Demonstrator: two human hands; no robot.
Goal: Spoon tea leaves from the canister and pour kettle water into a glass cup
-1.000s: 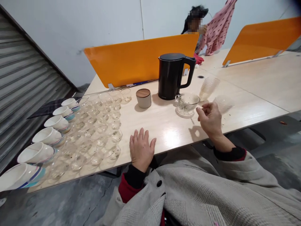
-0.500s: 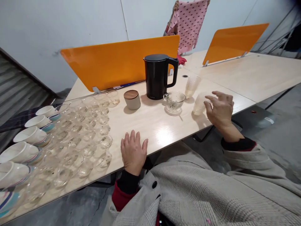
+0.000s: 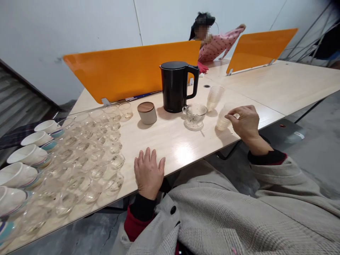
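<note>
- My right hand (image 3: 245, 122) pinches the rim of a clear plastic cup (image 3: 222, 118) with its fingers (image 3: 233, 114); the cup stands upright on the surface (image 3: 172, 141), near its right edge.
- My left hand (image 3: 148, 173) lies flat on the surface at the near edge, fingers spread and released, holding nothing.
- Just left of the cup sits a glass dish (image 3: 195, 114); behind it are a stack of clear cups (image 3: 214, 97) and a black kettle (image 3: 175, 86).
- Rows of small glasses (image 3: 92, 156) fill the left side.

Office — desks (image 3: 170, 141), orange dividers (image 3: 132, 69)
</note>
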